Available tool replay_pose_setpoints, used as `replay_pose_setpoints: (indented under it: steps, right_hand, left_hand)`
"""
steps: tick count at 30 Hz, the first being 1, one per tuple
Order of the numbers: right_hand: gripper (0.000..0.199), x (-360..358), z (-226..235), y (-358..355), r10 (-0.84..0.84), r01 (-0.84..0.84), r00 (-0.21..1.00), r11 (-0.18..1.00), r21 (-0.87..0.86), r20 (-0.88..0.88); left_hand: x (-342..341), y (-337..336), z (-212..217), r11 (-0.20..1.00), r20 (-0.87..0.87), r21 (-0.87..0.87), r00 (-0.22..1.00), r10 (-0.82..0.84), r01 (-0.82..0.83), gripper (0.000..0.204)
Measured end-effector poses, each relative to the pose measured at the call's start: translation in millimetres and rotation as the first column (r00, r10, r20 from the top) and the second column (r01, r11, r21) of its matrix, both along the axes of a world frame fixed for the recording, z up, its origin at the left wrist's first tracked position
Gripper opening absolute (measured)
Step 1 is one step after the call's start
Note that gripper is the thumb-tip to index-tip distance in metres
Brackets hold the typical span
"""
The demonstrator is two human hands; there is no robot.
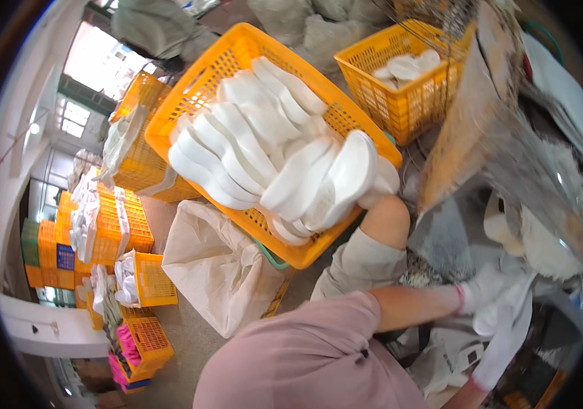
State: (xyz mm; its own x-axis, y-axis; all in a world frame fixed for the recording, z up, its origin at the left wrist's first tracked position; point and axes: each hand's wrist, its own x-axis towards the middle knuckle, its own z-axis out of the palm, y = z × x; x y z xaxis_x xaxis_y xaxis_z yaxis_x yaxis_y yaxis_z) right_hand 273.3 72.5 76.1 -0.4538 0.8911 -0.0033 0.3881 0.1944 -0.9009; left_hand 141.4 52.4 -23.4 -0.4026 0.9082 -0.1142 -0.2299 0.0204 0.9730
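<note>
At the right, both my hands wear white gloves with pink cuffs and are close together. My left hand (485, 288) has its fingers bent around a white piece (486, 320) that looks like a foam shoe sole. My right hand (502, 351), below it, is closed on the same piece; its fingertips blend with the white material. Many similar white foam soles (237, 140) lie in rows in a large yellow basket (240, 41), in front of my bare knee. Cloudy plastic sheeting (502, 163) hangs just beyond my hands.
A smaller yellow basket (400, 102) with white pieces stands beyond the large one. An open white sack (213, 266) sits left of my body. Stacked yellow crates (117, 225) line the left side. Beneath my hands lies a printed plastic bag (451, 358).
</note>
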Motion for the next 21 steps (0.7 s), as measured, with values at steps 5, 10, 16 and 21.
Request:
replay_pose_setpoints:
  steps: [5,10,16,21]
  right_hand:
    - [0.079,-1.7,4.5,-6.7,-0.389,0.391,0.92,0.919,0.054,-0.037]
    - [0.055,-29.0,2.2,41.4,-0.309,0.281,0.943,0.939,-0.199,-0.125]
    - [0.045,-35.9,-3.5,59.1,-0.025,0.041,0.979,0.996,-0.075,0.201]
    - [0.042,-7.4,6.4,-2.5,-0.111,-0.393,0.833,0.571,0.721,0.542]
  left_hand:
    - [13.7,57.5,0.9,0.966,0.01,-0.027,0.966,0.259,-0.259,0.037]
    - [-91.6,11.6,-17.3,0.864,-0.217,-0.463,0.919,-0.329,0.2,0.048]
    - [-61.4,-34.3,16.6,0.976,-0.062,-0.088,0.977,-0.204,0.198,0.047]
    - [-37.3,7.3,4.2,0.993,0.257,-0.025,0.961,-0.105,0.115,0.043]
